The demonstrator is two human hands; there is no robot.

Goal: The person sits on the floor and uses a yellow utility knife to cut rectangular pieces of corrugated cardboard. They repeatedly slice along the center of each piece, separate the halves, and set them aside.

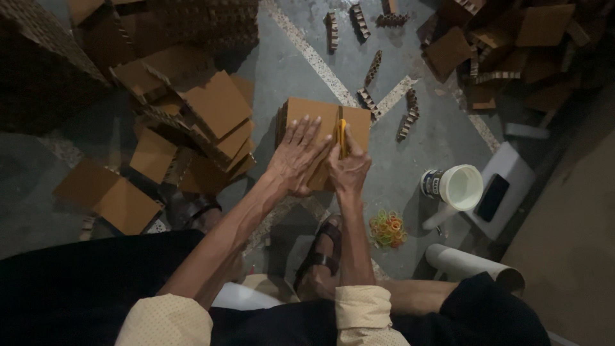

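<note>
- I saw a brown cardboard stack (320, 118), square-cut with a ribbed edge, standing on the grey floor (288, 70) at frame centre.
- My left hand (298, 154) lay flat on it, fingers spread.
- My right hand (349, 170) was clamped on a yellow cutter (342, 136), blade on the stack top.
- White tub (455, 187) with a blue-banded label sat to the right, and a rubber-band pile (387, 229) sat near my foot.
- Loose cardboard squares (211, 109) were heaped to the left.

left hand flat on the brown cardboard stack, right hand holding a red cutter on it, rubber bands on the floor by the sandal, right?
Not quite: the head view shows a yellow cutter, not red. The left hand lies flat on the brown cardboard stack, the right hand holds the cutter there, and the coloured rubber bands lie by the brown sandal.
</note>
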